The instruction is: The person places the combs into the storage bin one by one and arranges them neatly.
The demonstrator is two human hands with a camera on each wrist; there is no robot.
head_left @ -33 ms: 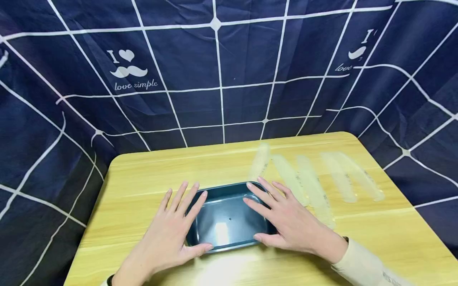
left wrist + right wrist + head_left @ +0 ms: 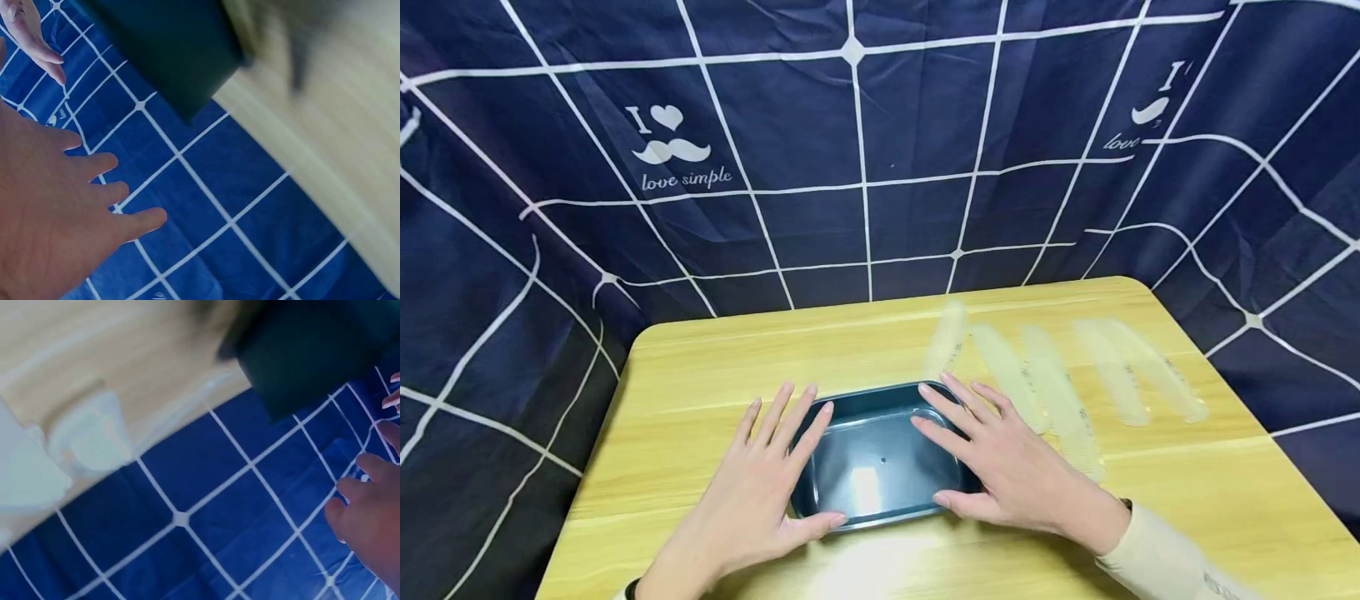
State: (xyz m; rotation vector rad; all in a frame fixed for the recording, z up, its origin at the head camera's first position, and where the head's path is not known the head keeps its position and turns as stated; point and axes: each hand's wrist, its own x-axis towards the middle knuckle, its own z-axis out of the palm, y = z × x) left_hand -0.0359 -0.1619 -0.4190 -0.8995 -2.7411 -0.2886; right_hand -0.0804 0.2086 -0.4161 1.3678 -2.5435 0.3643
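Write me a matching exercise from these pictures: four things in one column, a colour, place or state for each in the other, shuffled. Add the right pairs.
Column one:
1. Tray
2. Strips
3. Curtain
4. Table

Column two:
A. Dark blue with white lines
B. Yellowish, with wood grain
C. Between the left hand and the right hand
D. Pale and see-through

Right pairs:
1-C
2-D
3-A
4-B
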